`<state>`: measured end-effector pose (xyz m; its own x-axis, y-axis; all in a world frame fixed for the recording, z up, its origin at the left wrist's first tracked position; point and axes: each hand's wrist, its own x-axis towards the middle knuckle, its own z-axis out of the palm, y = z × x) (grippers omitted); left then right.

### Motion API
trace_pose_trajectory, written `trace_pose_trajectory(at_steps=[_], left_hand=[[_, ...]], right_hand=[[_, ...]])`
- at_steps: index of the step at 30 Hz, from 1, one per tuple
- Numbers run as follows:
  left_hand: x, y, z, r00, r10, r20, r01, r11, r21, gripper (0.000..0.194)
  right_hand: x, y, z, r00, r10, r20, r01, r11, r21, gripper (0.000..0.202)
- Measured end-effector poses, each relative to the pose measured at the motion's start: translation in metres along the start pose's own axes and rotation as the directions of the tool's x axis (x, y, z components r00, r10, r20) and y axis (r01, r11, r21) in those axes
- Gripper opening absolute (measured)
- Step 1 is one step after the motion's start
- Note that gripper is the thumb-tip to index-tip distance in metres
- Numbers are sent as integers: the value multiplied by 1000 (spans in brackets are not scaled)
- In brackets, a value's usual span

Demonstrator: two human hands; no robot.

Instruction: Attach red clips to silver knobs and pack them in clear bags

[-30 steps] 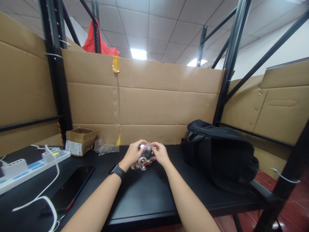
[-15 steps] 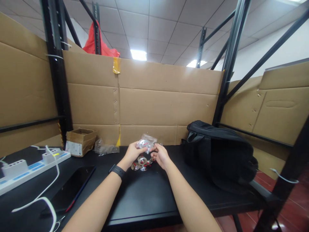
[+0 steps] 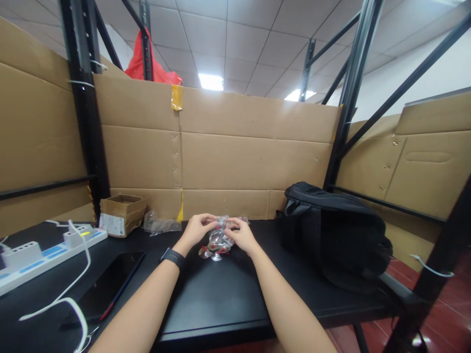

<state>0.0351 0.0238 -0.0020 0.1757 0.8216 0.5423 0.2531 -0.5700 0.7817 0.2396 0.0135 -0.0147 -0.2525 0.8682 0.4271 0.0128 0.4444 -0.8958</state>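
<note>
A crinkled clear plastic bag hangs between my two hands over the black table. My left hand pinches its upper left side, thumb and fingers together. On the other side, my right hand grips the bag with its thumb and bent fingers. Shiny things with red bits show through the plastic; how many are inside I cannot tell. Just below lie several small, clear, shiny round discs with red centres, like little suction cups, partly hidden by the bag. A dark watch is on my left wrist.
A black backpack stands on the right. Leftward are an open cardboard box, another clear bag, a dark phone or tablet, a white power strip and a white cable. A cardboard wall closes off the back.
The bag has come down from a raised, tilted position and now hangs upright just above the discs. My right hand has moved closer to my left, both now at its top.
</note>
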Motion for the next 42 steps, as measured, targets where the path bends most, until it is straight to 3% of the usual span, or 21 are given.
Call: trace_pose_trajectory(at_steps=[4, 11, 16, 23, 29, 33, 38, 42], left_hand=[[2, -1, 4, 994, 17, -110, -16, 1000, 10, 34], [-1, 12, 15, 997, 16, -80, -20, 999, -48, 35], [-1, 14, 14, 998, -22, -53, 14, 989, -148, 37], [-3, 2, 19, 998, -47, -40, 41, 989, -139, 32], [-1, 1, 19, 984, -43, -175, 20, 991, -133, 32], [-2, 3, 20, 994, -46, -103, 24, 979, -205, 35], [-6, 3, 18, 983, -172, -65, 146, 946, -289, 42], [-6, 2, 15, 988, -143, -57, 121, 952, -282, 40]], right_hand=[[1, 4, 2, 1000, -3, 12, 4, 999, -49, 27], [7, 4, -7, 975, -158, -157, 132, 977, -165, 23], [9, 3, -12, 974, -170, -149, 145, 976, -164, 28], [9, 5, -15, 972, -220, -87, 193, 951, -242, 26], [10, 7, -12, 975, -173, -138, 152, 977, -147, 28], [8, 5, -10, 978, -188, -91, 170, 970, -172, 26], [8, 5, -11, 964, -182, -193, 144, 970, -196, 27], [9, 6, -12, 964, -191, -187, 153, 968, -200, 25]])
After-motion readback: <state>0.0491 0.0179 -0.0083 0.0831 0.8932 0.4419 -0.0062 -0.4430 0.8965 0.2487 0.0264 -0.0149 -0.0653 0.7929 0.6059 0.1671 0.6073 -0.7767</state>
